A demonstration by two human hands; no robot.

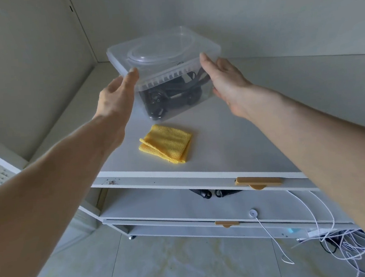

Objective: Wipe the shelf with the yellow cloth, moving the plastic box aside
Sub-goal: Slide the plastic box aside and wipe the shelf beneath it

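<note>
A clear plastic box with a lid and black cables inside stands on the white shelf, towards the back. My left hand lies against the box's left side, thumb on the lid's rim. My right hand clasps its right side, with fingertips at the lid's corner and the thumb lower on the wall. The box sits between both hands; I cannot tell whether it is off the shelf. A folded yellow cloth lies on the shelf in front of the box, apart from both hands.
The shelf runs into a corner, with walls on the left and behind. Its front edge is close to the cloth. Below are drawers with tan handles. White cords hang in a tangle at the lower right, above a tiled floor.
</note>
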